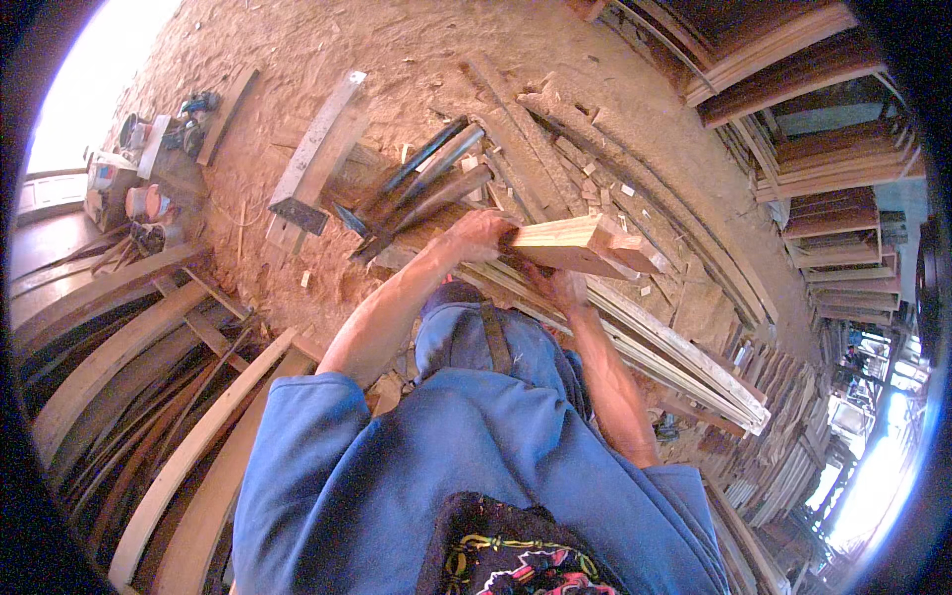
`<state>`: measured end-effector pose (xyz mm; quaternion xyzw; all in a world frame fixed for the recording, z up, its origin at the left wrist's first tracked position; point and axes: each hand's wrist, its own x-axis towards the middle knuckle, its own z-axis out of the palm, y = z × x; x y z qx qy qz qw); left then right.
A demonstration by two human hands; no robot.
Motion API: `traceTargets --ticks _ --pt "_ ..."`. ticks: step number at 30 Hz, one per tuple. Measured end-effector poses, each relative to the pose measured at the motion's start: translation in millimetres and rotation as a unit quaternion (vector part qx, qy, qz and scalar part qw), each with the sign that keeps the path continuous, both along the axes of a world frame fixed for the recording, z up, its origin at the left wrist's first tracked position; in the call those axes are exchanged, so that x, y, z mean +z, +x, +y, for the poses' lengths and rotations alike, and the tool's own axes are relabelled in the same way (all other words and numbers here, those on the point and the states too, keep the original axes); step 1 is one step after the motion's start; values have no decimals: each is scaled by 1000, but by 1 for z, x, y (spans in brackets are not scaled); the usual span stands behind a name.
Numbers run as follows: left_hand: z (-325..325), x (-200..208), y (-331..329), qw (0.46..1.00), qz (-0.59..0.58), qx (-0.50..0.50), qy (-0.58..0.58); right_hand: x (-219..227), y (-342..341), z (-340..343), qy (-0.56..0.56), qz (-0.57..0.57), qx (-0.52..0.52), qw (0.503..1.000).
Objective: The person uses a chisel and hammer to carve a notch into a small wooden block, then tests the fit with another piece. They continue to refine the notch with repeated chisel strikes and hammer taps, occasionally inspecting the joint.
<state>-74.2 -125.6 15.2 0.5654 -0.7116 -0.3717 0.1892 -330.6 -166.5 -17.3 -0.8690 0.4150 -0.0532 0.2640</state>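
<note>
A short, thick piece of pale wood [570, 246] lies crosswise in front of me, its far right end cut into a stepped shape. My left hand [484, 234] is closed around its left end. Below the piece, my right hand [561, 288] grips its underside, with the fingers partly hidden by the wood. Under my hands run several long, light wooden strips [684, 367], slanting down to the right. Just beyond my left hand lie dark, rounded bars [436, 164] and a small blue-tipped tool [349, 220] whose kind I cannot make out.
A metal-faced beam [319, 149] stands out at the upper left. Curved boards [188, 476] are stacked at the lower left, near tools and containers [149, 203]. Wood offcuts litter the sawdust-covered ground [397, 50]. Wooden frames [833, 164] line the right side.
</note>
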Motion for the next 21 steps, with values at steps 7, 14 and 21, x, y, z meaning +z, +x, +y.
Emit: traceTargets --ticks 7,14,21 --pt "0 -16 -6 1000 -26 9 -2 -3 -2 -2 67 119 -14 991" --pt "4 -31 2 996 21 27 -86 11 4 -4 15 76 20 997" --pt "6 -24 -1 995 -22 7 -98 19 3 -1 62 37 -12 997"
